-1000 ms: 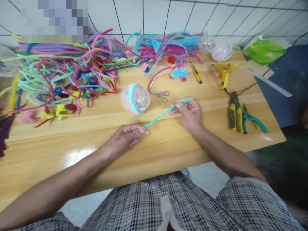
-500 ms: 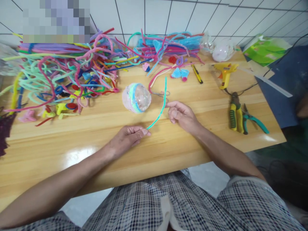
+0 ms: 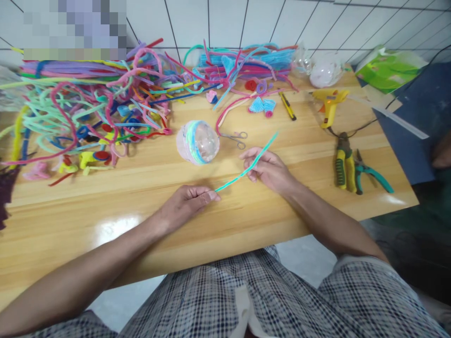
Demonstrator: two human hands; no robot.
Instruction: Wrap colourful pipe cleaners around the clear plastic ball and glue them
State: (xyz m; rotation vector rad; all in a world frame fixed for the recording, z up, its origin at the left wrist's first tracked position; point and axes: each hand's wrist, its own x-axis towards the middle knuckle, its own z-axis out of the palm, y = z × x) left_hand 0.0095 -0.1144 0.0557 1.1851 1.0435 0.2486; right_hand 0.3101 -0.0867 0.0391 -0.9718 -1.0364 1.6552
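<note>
A turquoise pipe cleaner runs up and to the right from my left hand, which pinches its lower end between thumb and fingertips. At its middle, my right hand has thumb and fingers about the stem, with the index finger reaching out behind it. The free tip rises above the right knuckles, and the stem bends slightly near the right thumb. Just beyond my hands sits a clear plastic ball, wrapped in pale pink, blue and yellow-green bands on its left part. Small scissors lie to the right of the ball.
Tangled pipe cleaners cover the table's left and back. A yellow cutter knife, glue gun, green-yellow pliers and teal-handled pliers lie to the right. Another clear ball stands behind.
The pipe cleaner's free end has swung right and down, from a curved, upright shape to a straighter slant across my right hand. My left hand keeps its pinch.
</note>
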